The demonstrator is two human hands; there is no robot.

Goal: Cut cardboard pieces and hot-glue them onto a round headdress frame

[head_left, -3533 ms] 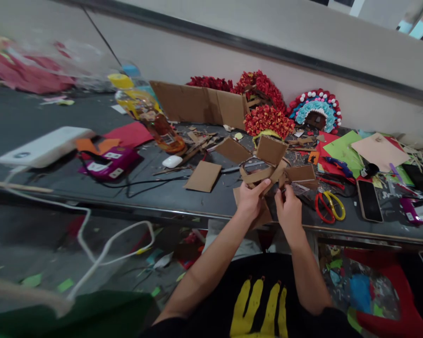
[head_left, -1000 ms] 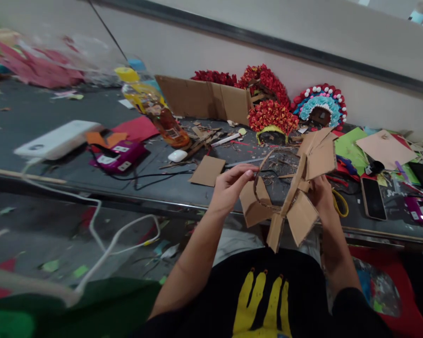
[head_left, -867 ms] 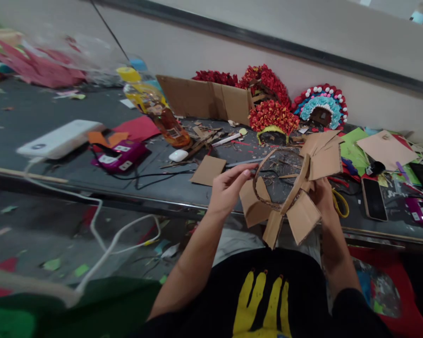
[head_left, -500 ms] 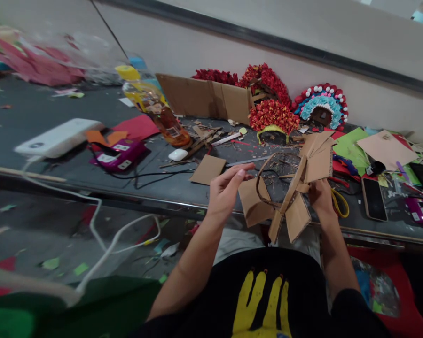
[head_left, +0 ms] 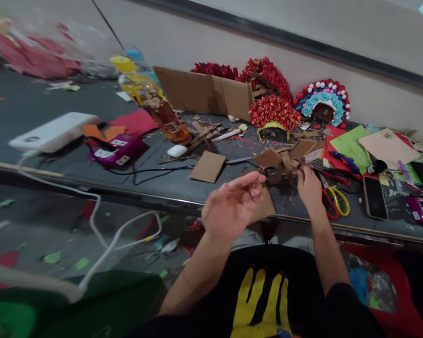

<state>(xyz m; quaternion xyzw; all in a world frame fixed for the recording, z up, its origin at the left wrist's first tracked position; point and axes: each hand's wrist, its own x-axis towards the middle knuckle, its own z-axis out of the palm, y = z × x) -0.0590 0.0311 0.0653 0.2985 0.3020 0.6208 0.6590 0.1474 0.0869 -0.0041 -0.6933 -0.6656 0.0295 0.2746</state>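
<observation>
My right hand (head_left: 308, 185) pinches the edge of a brown cardboard frame (head_left: 287, 166) with flaps sticking out, tilted low over the table. Left of it, my left hand (head_left: 232, 204) is turned palm up, with some fingers stretched and others curled. Nothing shows in that palm, and its fingertips are close to the frame. Partly behind my left hand, a cardboard flap or piece (head_left: 266, 206) lies at the table edge; I cannot tell whether it joins the frame. A loose cardboard square (head_left: 207, 166) rests beyond that hand. Scissors (head_left: 338, 202) with red and yellow handles lie beside my right wrist.
On the table (head_left: 155, 188) stand a tilted bottle (head_left: 158, 110), a white power bank (head_left: 54, 131) with a cable and a purple device (head_left: 118, 150). Red flowered headpieces (head_left: 275, 110) and a blue one (head_left: 326, 103) are by the wall. A phone (head_left: 375, 197) lies right.
The cardboard frame has tipped away from me and gone lower towards the table, with my right hand still on it. My left hand has rolled palm up. The scissors show more fully.
</observation>
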